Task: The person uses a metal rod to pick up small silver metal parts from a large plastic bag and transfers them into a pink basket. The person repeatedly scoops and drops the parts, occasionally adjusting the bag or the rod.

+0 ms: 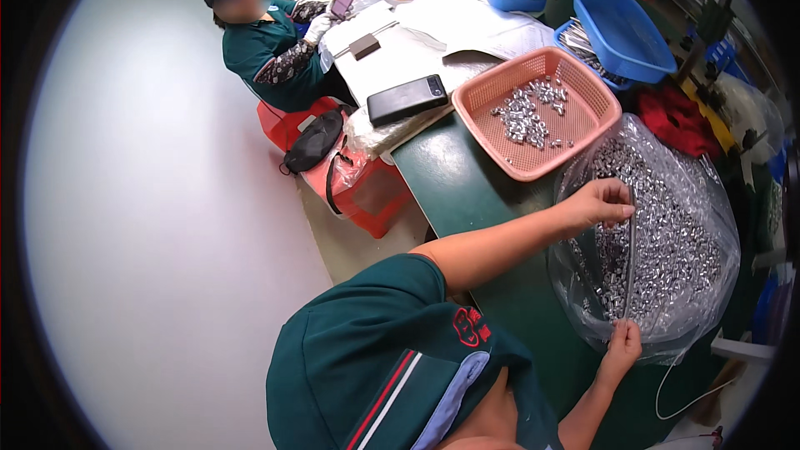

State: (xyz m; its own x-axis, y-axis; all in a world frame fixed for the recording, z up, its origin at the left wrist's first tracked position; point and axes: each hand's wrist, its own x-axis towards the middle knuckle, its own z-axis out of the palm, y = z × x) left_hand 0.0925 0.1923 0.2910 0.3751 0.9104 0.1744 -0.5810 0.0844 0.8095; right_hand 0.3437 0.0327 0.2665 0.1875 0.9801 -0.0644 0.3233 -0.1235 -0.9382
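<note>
A thin, dark metal rod (631, 262) stretches between my two hands over a clear plastic bag (715, 200) spread on the table. My left hand (604, 202) pinches its far end, fingers curled. At the near end, my right hand (622, 342) is closed on the same rod, by the bag's front edge. Small shiny metal parts (679, 242) fill the bag beneath the rod; their exact kind is too small to make out. A pink perforated basket (483, 129) beyond my left hand holds a smaller heap of similar parts.
Blue plastic trays (633, 37) stand behind the basket, beside a red cloth (677, 119). On the table (437, 171) a black phone-like device (407, 100) lies near papers. At the far left a seated co-worker (275, 46) holds a phone, next to a red stool (367, 192).
</note>
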